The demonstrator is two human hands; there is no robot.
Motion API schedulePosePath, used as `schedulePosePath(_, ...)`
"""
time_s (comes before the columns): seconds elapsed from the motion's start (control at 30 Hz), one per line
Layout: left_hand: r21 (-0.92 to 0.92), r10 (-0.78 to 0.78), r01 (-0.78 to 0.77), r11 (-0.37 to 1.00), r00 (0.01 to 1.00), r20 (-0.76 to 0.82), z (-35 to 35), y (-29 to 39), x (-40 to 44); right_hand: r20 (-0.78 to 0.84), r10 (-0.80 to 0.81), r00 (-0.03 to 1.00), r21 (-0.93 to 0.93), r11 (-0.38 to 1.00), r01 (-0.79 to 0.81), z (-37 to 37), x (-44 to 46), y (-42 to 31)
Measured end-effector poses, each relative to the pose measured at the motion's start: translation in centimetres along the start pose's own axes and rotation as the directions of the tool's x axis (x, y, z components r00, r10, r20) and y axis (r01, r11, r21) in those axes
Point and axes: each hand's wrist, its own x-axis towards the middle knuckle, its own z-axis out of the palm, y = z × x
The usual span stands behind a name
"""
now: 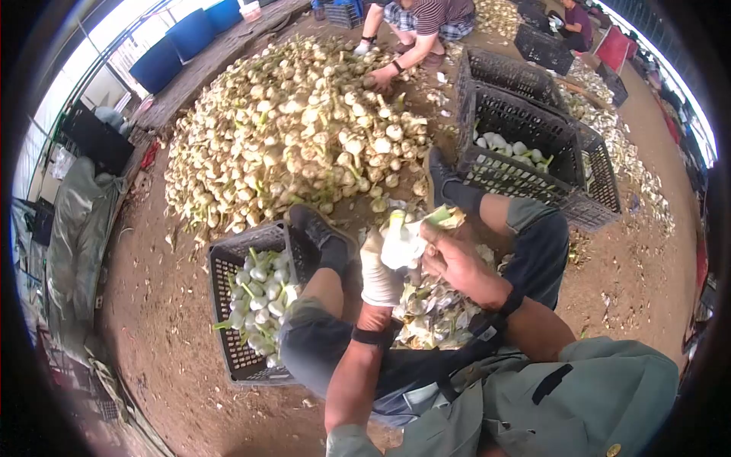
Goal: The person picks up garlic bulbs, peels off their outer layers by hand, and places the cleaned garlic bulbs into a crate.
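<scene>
Bulb (403, 245): white garlic, held up between the two hands, above the ground between the knees; a short pale-green stem points away from the body.
Left hand (379, 270): in a whitish glove, closed around the left side of the bulb.
Right hand (459, 263): bare, thumb and fingers pinched on a leafy strip (445, 217), green and cream, at the right side of the bulb.
Peelings (434, 312): a loose heap of papery skins and stem bits on the ground, below the grip and between the legs.
Near crate (221, 305): black, slatted, left of the grip and slightly nearer the body, holding many white bulbs (263, 297) with green stems.
Garlic pile (297, 137): a broad mound of untrimmed, yellowish heads with stems, beyond the grip and spreading to its left.
Left shoe (320, 227): dark, just beside the near crate, left of the grip and a little beyond it.
Right shoe (438, 171): dark, beyond the grip, at the right edge of the pile.
Far crates (506, 171): several black ones close together, beyond the grip to the right; the front one holds some white bulbs.
Co-worker (442, 17): in a striped top, across the pile from the grip, one bare hand (379, 78) touching the heads.
Blue tubs (156, 65): well beyond the grip, past the pile on the left.
</scene>
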Motion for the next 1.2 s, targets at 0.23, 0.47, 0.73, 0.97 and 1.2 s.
schedulePosePath(0.23,0.217,0.262,-0.276,0.936,0.961,0.091,-1.2,-1.3,-0.2,-0.063,-0.249,0.966,-0.463,0.865,0.193,-0.2,0.2,0.8)
schedulePosePath(0.47,-0.047,0.011,-0.028,0.999,0.949,-0.316,-2.1,-0.3,1.6,-0.310,-0.099,0.946,-0.054,0.995,0.087,-1.8,1.0,1.0)
schedulePosePath(0.73,-0.058,0.094,-0.101,0.993,0.989,-0.117,-2.0,1.8,0.3,0.171,0.165,0.971,-0.954,-0.219,0.205,-8.7,-0.9,2.3)
schedulePosePath(0.97,0.214,0.150,-0.167,0.963,0.985,0.090,-2.5,0.4,-0.2,0.153,-0.164,0.974,-0.925,0.322,0.200,0.3,-0.9,-1.2)
schedulePosePath(1.2,0.508,0.284,-0.330,0.796,0.944,0.168,-3.3,-0.2,0.0,0.313,-0.082,0.946,-0.948,-0.085,0.307,1.5,-0.1,-0.7)
